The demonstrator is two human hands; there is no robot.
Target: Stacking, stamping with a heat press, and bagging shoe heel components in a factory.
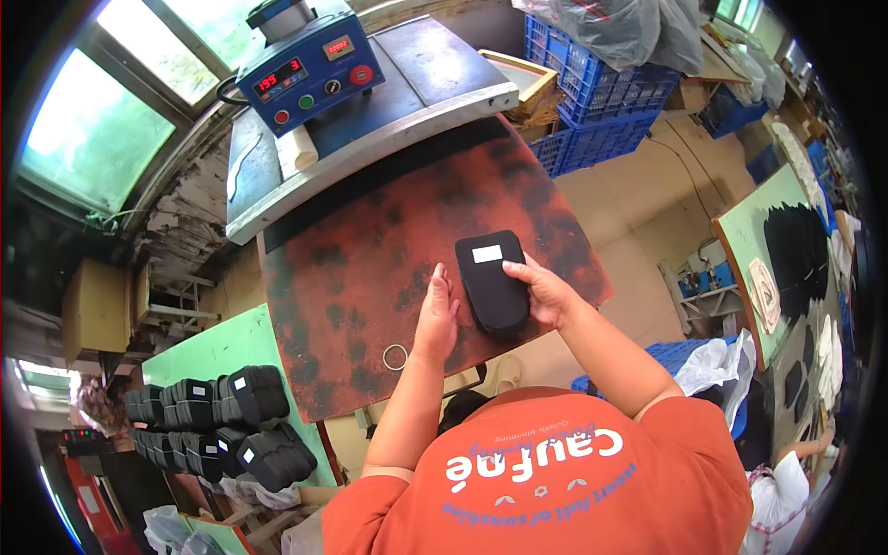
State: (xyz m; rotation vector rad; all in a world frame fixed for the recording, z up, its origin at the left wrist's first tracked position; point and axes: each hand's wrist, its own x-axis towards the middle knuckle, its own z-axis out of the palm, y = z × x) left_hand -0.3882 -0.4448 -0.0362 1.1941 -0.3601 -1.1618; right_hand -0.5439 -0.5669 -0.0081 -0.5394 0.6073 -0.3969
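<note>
A thick black pad-like bundle (pixel 495 291) with rounded corners, perhaps several layers stacked, bears a white label (pixel 487 253) near its far end. It is over the reddish-brown worktable (pixel 370 268). My right hand (pixel 548 294) grips its right side, thumb on the top face and the other fingers mostly hidden along the edge. My left hand (pixel 438 314) is upright at the left side of the bundle, fingers stretched out and a small gap between. On the table near my left wrist lies a pale ring-shaped band (pixel 395 357).
A blue control box (pixel 310 79) with lit red displays sits on a metal-edged machine (pixel 435 88) beyond the table. Several labelled black bundles (pixel 254 393) are stacked on a green table (pixel 222 347) at left. Blue crates (pixel 601 92) stand far right. Another person's arm (pixel 805 449) shows at lower right.
</note>
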